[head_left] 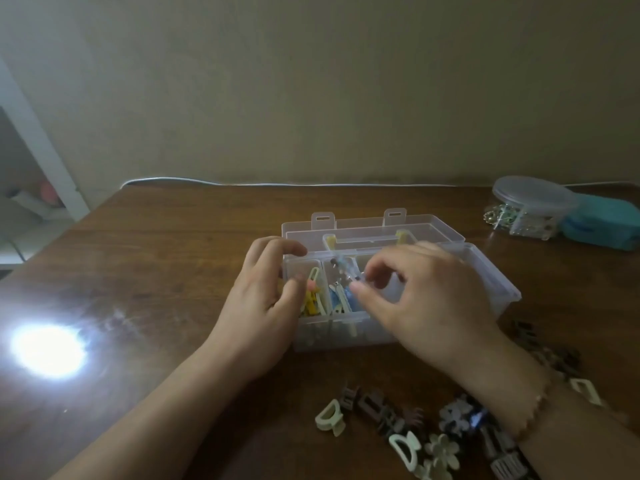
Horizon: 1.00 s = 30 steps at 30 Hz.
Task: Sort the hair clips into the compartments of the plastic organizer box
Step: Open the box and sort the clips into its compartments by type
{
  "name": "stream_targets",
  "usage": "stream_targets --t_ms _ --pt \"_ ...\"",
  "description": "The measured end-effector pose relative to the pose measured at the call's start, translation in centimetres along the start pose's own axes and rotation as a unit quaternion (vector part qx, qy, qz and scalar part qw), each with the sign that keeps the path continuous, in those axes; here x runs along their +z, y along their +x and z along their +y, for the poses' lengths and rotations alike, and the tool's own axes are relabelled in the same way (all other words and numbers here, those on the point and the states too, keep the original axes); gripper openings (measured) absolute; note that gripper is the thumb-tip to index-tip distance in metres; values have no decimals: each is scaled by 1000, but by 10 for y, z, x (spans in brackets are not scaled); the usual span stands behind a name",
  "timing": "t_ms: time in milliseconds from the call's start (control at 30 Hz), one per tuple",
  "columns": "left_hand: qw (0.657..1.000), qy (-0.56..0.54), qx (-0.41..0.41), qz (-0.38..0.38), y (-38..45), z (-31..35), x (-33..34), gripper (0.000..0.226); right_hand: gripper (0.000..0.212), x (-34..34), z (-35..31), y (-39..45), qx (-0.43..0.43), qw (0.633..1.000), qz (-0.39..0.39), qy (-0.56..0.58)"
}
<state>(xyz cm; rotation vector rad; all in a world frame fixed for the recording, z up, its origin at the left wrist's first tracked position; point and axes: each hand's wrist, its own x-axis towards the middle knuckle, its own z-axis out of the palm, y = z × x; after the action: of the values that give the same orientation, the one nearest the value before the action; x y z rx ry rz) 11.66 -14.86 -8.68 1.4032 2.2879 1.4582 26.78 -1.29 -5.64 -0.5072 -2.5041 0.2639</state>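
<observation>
**Both my hands at the organizer box, a small clip in my right fingers**

The brown wooden table point(166, 258) fills the lower half of what I see, running back to a plain beige wall point(311, 81), with a bright glare of light point(48, 351) on the wood to my left. A thin white cable point(277, 184) lies along the table's far edge.

In the middle stands the clear plastic organizer box point(485, 271), its lid point(374, 225) hinged open and lying flat behind it. My left hand point(263, 303) rests against the box's left end, fingers curled round that corner with the thumb at the near rim. My right hand point(426, 303) hovers over the box's right half, thumb and forefinger pinched on a small pale blue hair clip point(341, 268), which hangs above the middle compartment; it is blurred, so I cannot tell its exact shape.

At the far right of the table sits a round clear container point(526, 209) with a lid, touching a teal cloth bundle point(606, 223).

Near me, between my forearms and on past my right wrist, lies the loose pile of unsorted hair clips point(415, 431): cream claw clips, brown ones, a grey flower and a cream flower.

Inside the box, the left compartment holds yellow and cream clips point(313, 296); the middle one holds blue clips point(337, 299).

On my right wrist is a thin beaded bracelet point(540, 407).
</observation>
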Motion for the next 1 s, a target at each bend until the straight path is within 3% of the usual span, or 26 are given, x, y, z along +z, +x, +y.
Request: stream_targets --t_ms 167,300,400,500,533,600,667,700,800,1000 --pt "1000 19 8 -2 -2 3 -3 33 41 -10 5 3 -67 995 -73 22" --pt "991 111 51 48 -3 6 -6 36 18 -44 23 -4 -53 994 2 92" --pt "963 180 179 90 -10 20 -7 31 11 -71 36 -5 13 982 75 173" --pt "919 173 353 -5 -19 41 1 22 8 -90 56 -4 55 968 104 223" --pt "901 164 396 -62 -22 46 4 19 8 -97 63 -6 76 975 51 204" --pt "872 162 434 -159 -27 52 10 18 7 -109 68 -12 137 961 -182 157" --pt "860 174 424 -226 -31 53 13 21 22 -115 68 -15 206 885 -401 121" --pt "856 180 414 -251 -32 52 13 22 25 -114 68 -16 218 866 -439 97" --pt "850 177 384 -315 -32 50 15 27 28 -104 71 -12 199 898 -392 -21" --pt "853 169 356 -343 -30 46 11 19 38 -79 48 -12 167 871 -438 -149"
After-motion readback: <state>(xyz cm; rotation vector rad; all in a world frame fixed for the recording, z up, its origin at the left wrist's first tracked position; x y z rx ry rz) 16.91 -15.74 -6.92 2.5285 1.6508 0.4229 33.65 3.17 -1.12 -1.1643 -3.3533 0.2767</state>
